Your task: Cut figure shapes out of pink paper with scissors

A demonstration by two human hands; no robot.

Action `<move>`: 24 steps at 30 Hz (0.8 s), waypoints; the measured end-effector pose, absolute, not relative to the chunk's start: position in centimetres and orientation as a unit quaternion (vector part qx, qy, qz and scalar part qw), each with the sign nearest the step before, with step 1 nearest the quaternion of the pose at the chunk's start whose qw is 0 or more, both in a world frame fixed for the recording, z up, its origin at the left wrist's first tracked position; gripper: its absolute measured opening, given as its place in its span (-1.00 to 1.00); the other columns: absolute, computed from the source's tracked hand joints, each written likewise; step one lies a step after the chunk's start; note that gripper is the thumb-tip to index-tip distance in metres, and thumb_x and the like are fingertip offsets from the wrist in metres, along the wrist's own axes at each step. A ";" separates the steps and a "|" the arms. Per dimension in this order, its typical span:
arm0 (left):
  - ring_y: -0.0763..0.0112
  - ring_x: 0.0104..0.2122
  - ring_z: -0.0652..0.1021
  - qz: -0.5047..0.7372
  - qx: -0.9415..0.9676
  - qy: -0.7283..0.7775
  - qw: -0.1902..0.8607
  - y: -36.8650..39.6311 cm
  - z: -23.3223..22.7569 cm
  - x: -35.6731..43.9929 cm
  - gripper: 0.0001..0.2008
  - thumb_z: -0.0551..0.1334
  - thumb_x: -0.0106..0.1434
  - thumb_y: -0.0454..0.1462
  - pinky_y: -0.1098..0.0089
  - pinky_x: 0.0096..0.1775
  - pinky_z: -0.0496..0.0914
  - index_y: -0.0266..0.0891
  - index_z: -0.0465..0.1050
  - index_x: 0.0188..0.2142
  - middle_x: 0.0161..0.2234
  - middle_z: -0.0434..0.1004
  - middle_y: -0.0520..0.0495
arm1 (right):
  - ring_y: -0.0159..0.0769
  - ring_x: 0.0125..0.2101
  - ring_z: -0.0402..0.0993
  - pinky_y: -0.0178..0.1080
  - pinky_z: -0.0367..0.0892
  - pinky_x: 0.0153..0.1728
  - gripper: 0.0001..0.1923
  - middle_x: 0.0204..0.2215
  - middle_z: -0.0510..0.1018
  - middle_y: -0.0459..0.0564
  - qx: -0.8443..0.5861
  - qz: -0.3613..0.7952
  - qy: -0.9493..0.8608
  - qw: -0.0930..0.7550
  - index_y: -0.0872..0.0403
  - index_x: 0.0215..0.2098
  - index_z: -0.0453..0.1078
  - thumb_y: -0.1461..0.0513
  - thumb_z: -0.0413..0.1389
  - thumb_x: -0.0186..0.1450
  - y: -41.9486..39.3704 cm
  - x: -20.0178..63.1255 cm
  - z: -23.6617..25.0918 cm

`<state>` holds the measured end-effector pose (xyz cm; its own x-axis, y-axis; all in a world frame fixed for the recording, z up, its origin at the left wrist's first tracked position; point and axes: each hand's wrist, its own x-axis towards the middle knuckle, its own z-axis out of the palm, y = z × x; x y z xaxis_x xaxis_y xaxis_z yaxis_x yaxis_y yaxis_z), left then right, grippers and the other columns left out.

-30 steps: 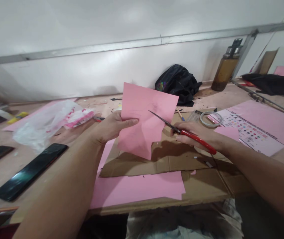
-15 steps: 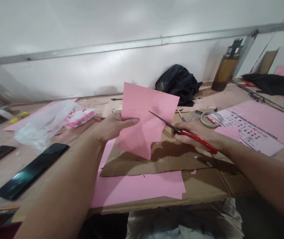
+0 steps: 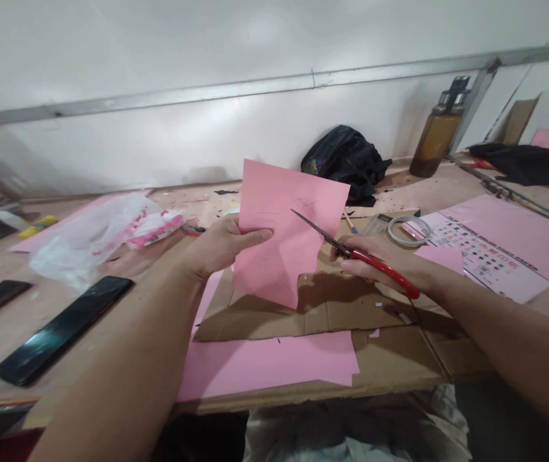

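On the printed sheet [image 3: 483, 253], no legible writing.

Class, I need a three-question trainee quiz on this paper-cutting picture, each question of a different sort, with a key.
1. True or false: the left hand holds the pink sheet upright by its left edge.
2. The right hand holds: A) a knife B) red-handled scissors C) a pen.
3. Fill in: the two black phones lie to the person's ____.

Key: 1 true; 2 B; 3 left.
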<state>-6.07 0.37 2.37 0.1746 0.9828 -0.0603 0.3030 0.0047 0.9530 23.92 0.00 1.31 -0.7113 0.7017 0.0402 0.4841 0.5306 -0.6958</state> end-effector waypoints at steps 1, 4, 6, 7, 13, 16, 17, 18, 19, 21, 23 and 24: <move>0.08 -0.20 0.65 0.362 0.604 0.528 0.474 0.4 2.4 -6.0 -0.75 0.49 0.04 -0.06 0.27 -0.23 0.57 -0.14 0.68 -0.34 -0.24 0.71 -0.07 | -0.10 -0.13 0.51 -0.16 0.35 -0.12 -0.72 -0.09 0.60 0.11 -0.348 0.337 -0.860 0.160 0.10 -0.04 0.41 0.12 0.08 0.37 0.0 23.9 1.3; 0.05 -0.17 0.65 0.369 0.607 0.523 0.471 0.3 2.3 -5.9 -0.74 0.48 0.06 -0.06 0.26 -0.20 0.57 -0.16 0.67 -0.32 -0.21 0.71 -0.11 | -0.13 -0.17 0.50 -0.17 0.34 -0.13 -0.72 -0.12 0.60 0.10 -0.362 0.316 -0.864 0.150 0.10 -0.06 0.42 0.09 0.07 0.39 -0.1 23.8 1.5; 0.04 -0.16 0.65 0.370 0.607 0.523 0.469 0.3 2.3 -5.8 -0.73 0.48 0.07 -0.06 0.24 -0.20 0.57 -0.17 0.67 -0.32 -0.21 0.71 -0.12 | -0.16 -0.20 0.49 -0.19 0.33 -0.16 -0.71 -0.15 0.60 0.09 -0.368 0.313 -0.863 0.146 0.10 -0.08 0.43 0.07 0.06 0.40 -0.1 23.8 1.6; 0.03 -0.16 0.65 0.370 0.607 0.522 0.471 0.3 2.3 -5.8 -0.73 0.47 0.07 -0.06 0.24 -0.21 0.58 -0.17 0.66 -0.33 -0.22 0.71 -0.13 | -0.16 -0.20 0.49 -0.20 0.33 -0.18 -0.71 -0.15 0.60 0.08 -0.368 0.317 -0.861 0.148 0.10 -0.09 0.43 0.07 0.06 0.39 -0.1 23.7 1.6; 0.11 -0.21 0.66 0.381 0.601 0.519 0.474 0.5 1.8 -6.2 -0.74 0.49 0.07 -0.07 0.30 -0.27 0.57 -0.16 0.67 -0.31 -0.22 0.71 -0.10 | -0.20 -0.23 0.48 -0.22 0.31 -0.23 -0.75 -0.20 0.58 0.05 -0.377 0.349 -0.842 0.163 0.09 -0.16 0.44 0.09 0.07 0.38 -0.3 23.5 1.8; 0.12 -0.25 0.66 0.385 0.597 0.511 0.484 0.5 1.7 -6.2 -0.71 0.50 0.05 -0.07 0.31 -0.31 0.56 -0.17 0.67 -0.29 -0.24 0.71 -0.11 | -0.23 -0.31 0.45 -0.24 0.30 -0.30 -0.77 -0.30 0.55 0.01 -0.371 0.351 -0.843 0.170 0.09 -0.18 0.44 0.10 0.06 0.38 -0.5 23.5 1.9; 0.11 -0.25 0.66 0.386 0.595 0.505 0.492 0.5 1.8 -6.2 -0.71 0.50 0.05 -0.07 0.30 -0.31 0.56 -0.18 0.67 -0.28 -0.24 0.71 -0.12 | -0.24 -0.34 0.44 -0.24 0.30 -0.33 -0.77 -0.32 0.54 0.00 -0.367 0.351 -0.844 0.170 0.08 -0.18 0.44 0.11 0.05 0.38 -0.5 23.5 1.9; 0.10 -0.24 0.66 0.387 0.593 0.499 0.500 0.5 1.8 -6.2 -0.71 0.50 0.05 -0.08 0.29 -0.30 0.57 -0.18 0.67 -0.29 -0.25 0.71 -0.13 | -0.25 -0.36 0.44 -0.24 0.31 -0.35 -0.76 -0.34 0.53 -0.01 -0.365 0.353 -0.845 0.171 0.08 -0.17 0.45 0.11 0.05 0.38 -0.5 23.6 1.9; 0.09 -0.23 0.66 0.388 0.592 0.494 0.506 0.5 1.8 -6.1 -0.71 0.50 0.05 -0.09 0.28 -0.29 0.57 -0.18 0.67 -0.28 -0.25 0.71 -0.14 | -0.26 -0.39 0.43 -0.25 0.31 -0.37 -0.75 -0.35 0.53 -0.01 -0.365 0.356 -0.843 0.172 0.09 -0.16 0.45 0.10 0.04 0.38 -0.5 23.6 1.9; 0.11 -0.23 0.66 0.392 0.590 0.486 0.512 0.6 1.7 -6.1 -0.70 0.50 0.06 -0.09 0.28 -0.28 0.57 -0.18 0.67 -0.26 -0.22 0.71 -0.14 | -0.29 -0.44 0.42 -0.25 0.30 -0.42 -0.73 -0.36 0.52 -0.01 -0.371 0.365 -0.837 0.170 0.09 -0.14 0.45 0.09 0.03 0.39 -0.5 23.6 1.9; 0.14 -0.23 0.66 0.398 0.587 0.481 0.515 0.6 1.5 -6.1 -0.68 0.50 0.07 -0.09 0.29 -0.29 0.56 -0.19 0.68 -0.22 -0.18 0.71 -0.15 | -0.31 -0.49 0.39 -0.25 0.29 -0.46 -0.73 -0.40 0.49 -0.03 -0.380 0.382 -0.825 0.170 0.08 -0.14 0.44 0.09 0.02 0.40 -0.6 23.5 1.9; 0.15 -0.24 0.66 0.398 0.586 0.479 0.519 0.7 1.4 -6.1 -0.67 0.49 0.07 -0.09 0.29 -0.29 0.56 -0.20 0.68 -0.21 -0.16 0.71 -0.16 | -0.32 -0.51 0.36 -0.25 0.28 -0.47 -0.74 -0.43 0.47 -0.06 -0.382 0.397 -0.817 0.171 0.07 -0.13 0.42 0.09 0.02 0.40 -0.6 23.5 2.0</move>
<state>-6.07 0.69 1.37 0.2240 0.9741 -0.0303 0.1481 -0.0033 0.9890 23.51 -0.60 1.96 -0.6498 0.7597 -0.0235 0.4884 0.3937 -0.7787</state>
